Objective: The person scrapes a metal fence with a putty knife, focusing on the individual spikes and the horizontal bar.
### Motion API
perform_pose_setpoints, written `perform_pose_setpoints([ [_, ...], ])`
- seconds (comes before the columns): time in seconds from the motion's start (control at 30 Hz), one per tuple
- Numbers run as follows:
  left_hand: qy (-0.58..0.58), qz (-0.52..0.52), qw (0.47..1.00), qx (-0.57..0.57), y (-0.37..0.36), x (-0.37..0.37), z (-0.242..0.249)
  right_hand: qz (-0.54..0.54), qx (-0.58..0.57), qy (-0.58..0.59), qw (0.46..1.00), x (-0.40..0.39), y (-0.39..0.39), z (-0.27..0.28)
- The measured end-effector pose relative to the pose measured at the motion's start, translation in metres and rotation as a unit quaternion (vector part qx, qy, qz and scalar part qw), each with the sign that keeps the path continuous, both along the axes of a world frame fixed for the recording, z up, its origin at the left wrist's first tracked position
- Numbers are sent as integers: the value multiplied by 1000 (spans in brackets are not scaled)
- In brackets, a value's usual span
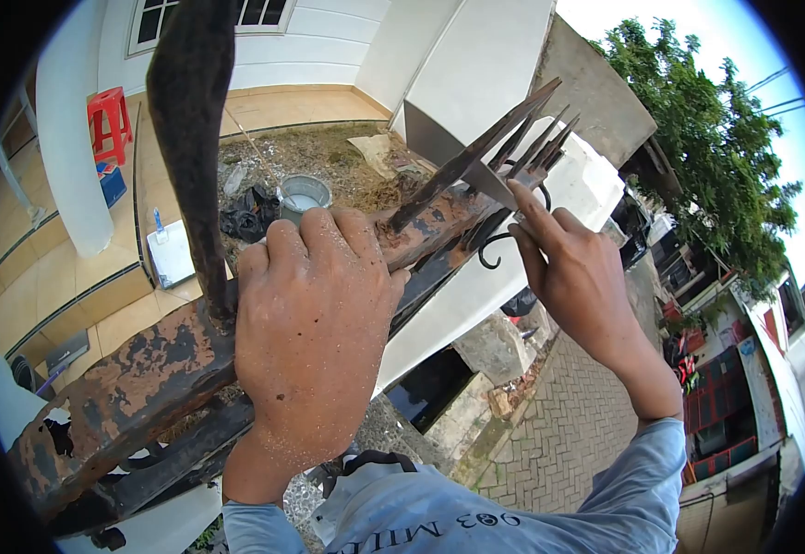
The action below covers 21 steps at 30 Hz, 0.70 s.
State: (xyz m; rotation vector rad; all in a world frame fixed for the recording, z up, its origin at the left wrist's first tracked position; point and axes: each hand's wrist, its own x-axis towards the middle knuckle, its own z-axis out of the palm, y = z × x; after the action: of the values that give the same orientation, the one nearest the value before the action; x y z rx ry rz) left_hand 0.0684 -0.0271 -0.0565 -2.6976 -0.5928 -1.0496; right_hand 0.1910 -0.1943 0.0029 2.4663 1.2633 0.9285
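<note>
A rusty metal fence rail (135, 369) with peeling dark paint runs diagonally across the head view. My left hand (315, 314), dusted with pale flakes, is closed over the top of this rail. Farther along, my right hand (573, 268) grips a scraper (489, 183), index finger stretched along it. The scraper's flat grey blade rests against or very near a pointed fence spike (462, 164); contact is hard to make out. Its handle is hidden in my palm. Below my right fingers curls a black metal scroll (487, 253).
Close to my left hand rises a thick dark bar (190, 138). Beyond the fence are a bucket (305, 193) of pale liquid, a black plastic bag (250, 214) and a red stool (109, 125) on the tiled porch. A white wall (453, 319) adjoins the fence above brick paving (559, 415).
</note>
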Motion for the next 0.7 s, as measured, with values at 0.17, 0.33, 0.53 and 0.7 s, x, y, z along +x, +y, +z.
perform_pose_setpoints([
  [0.17,8,-6,1000,3,1,0,-1,11,20,-38,999,0,2,-5],
  [0.33,9,-17,1000,-1,3,0,-2,-7,32,-52,998,-2,4,-6],
  [0.53,3,-13,1000,8,4,1,-3,-16,44,-42,998,-7,3,-6],
  [0.7,5,-14,1000,17,5,1,-3,-33,71,-56,995,-9,7,8],
])
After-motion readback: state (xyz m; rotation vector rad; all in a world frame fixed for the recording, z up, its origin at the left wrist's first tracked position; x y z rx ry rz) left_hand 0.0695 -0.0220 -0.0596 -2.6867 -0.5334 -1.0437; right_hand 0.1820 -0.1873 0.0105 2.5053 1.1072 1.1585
